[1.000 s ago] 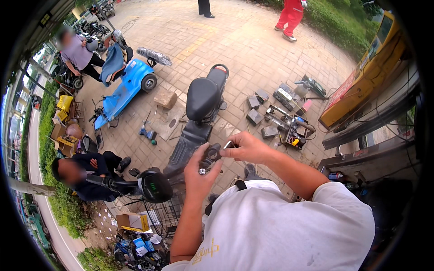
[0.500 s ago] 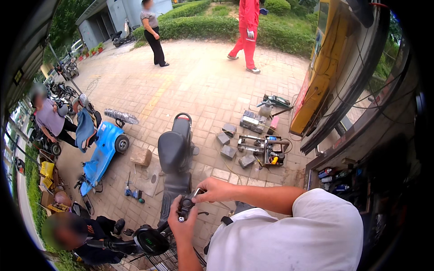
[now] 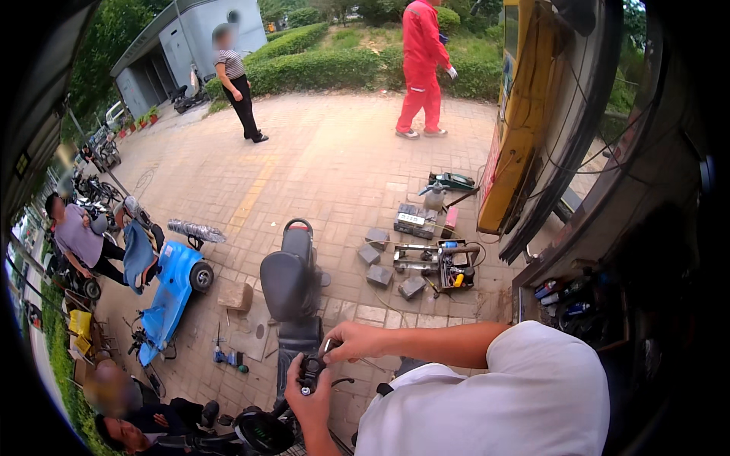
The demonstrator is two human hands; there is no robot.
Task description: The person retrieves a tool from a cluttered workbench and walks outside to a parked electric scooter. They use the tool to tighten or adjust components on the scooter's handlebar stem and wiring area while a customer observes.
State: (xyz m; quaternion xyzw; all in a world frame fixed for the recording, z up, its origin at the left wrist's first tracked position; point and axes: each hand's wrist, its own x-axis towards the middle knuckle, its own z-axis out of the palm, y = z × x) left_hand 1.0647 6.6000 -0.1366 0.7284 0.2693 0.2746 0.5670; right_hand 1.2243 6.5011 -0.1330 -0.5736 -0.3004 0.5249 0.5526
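We have both hands closed on a small black handlebar part (image 3: 310, 372), low in the view at about six o'clock, just above the front end of a black scooter (image 3: 293, 292). Our left hand (image 3: 312, 403) comes up from the lower edge and wraps the part from below, its fingers curled tight around the body. Our right hand (image 3: 357, 342) reaches in from three o'clock across our white sleeve (image 3: 525, 395), the fingers (image 3: 334, 351) pinched down on the top of the same part. What exactly the part is we cannot tell; it is dark, with a small round detail on its face.

The scooter stands on the brick paving (image 3: 319, 167) with its seat toward twelve o'clock from our hands. At nine o'clock from it stands a blue scooter (image 3: 171, 292), a person in a grey shirt (image 3: 80, 243) bending just beside it. At seven o'clock a person in dark clothes (image 3: 144, 425) crouches low, near a round black headlamp (image 3: 262, 432).

At two o'clock from the black scooter lie several grey blocks (image 3: 376, 262) and a cluster of tools and cases (image 3: 441, 262), close together on the paving. A yellow cabinet (image 3: 525, 114) rises at one o'clock. Far off at twelve o'clock a person in red overalls (image 3: 420, 64) stands by the hedge (image 3: 319, 68), and at eleven o'clock a person in a striped top (image 3: 237, 87) stands well apart.
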